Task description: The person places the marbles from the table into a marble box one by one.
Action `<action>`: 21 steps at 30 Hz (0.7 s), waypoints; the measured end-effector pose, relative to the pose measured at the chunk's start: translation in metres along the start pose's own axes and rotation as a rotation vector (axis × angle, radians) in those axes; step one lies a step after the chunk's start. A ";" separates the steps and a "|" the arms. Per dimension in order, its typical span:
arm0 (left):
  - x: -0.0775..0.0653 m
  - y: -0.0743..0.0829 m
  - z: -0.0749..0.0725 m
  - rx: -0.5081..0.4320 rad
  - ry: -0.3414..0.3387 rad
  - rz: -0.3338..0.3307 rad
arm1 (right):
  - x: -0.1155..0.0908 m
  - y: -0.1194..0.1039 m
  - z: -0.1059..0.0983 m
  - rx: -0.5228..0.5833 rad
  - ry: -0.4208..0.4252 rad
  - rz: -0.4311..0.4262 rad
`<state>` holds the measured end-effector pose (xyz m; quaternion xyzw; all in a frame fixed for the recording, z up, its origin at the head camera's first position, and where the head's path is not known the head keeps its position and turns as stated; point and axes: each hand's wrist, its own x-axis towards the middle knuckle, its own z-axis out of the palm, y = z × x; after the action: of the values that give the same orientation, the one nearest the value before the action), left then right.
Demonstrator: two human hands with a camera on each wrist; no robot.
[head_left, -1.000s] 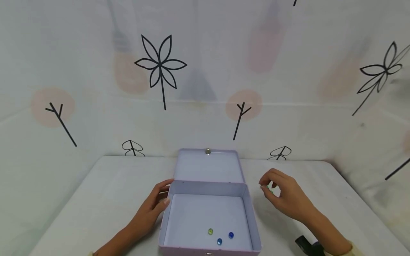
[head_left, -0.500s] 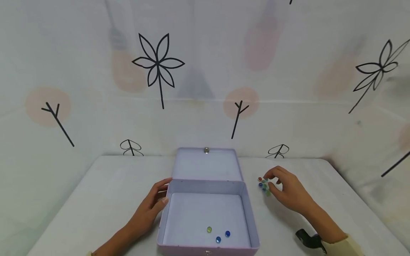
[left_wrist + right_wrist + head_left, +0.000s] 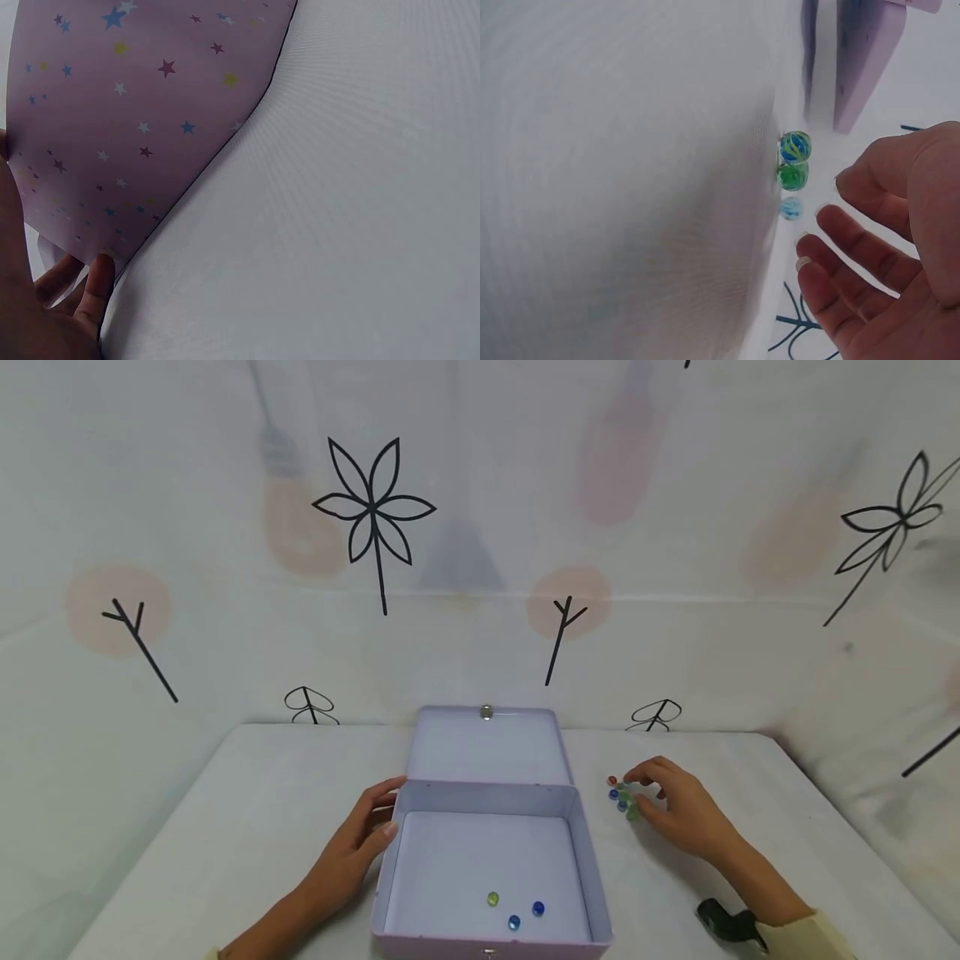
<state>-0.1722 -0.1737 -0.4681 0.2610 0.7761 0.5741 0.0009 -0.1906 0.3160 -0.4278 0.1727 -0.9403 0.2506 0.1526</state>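
A lidded lilac box point(image 3: 592, 868) stands in front of me, its lid point(image 3: 487, 747) folded back. Inside it lie three marbles: a yellow-green marble point(image 3: 492, 899), a blue marble point(image 3: 513, 922) and a darker blue marble point(image 3: 538, 908). My left hand point(image 3: 348, 852) holds the box at its left side, thumb at the rim and fingers at the back corner; the left wrist view shows the box's star-printed outside point(image 3: 142, 112). To the right of the box, my right hand point(image 3: 686, 814) hovers with parted fingers beside several marbles point(image 3: 622, 806), among them a green marble point(image 3: 793, 177). Nothing shows in its grasp.
A white-covered table point(image 3: 285, 802) bears everything. A dark curved object point(image 3: 726, 922) is at my right wrist, by the sleeve. Behind the table hangs a pale cloth point(image 3: 465, 660) printed with flowers and twigs.
My right hand has drawn slightly right and its thumb and fingers have parted, uncovering the loose marbles. The left hand and the box stay in place; the head view shifts slightly.
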 end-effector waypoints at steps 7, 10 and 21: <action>0.000 -0.001 0.001 -0.008 0.002 -0.021 | 0.000 0.007 0.001 0.011 -0.030 0.002; 0.000 -0.001 0.002 -0.007 0.000 -0.019 | -0.001 0.009 0.001 0.021 -0.047 0.016; 0.001 -0.002 -0.001 0.029 0.010 -0.001 | 0.000 0.008 0.003 0.044 -0.066 0.034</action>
<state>-0.1739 -0.1746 -0.4690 0.2576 0.7845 0.5641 -0.0064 -0.1946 0.3212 -0.4333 0.1681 -0.9418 0.2681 0.1132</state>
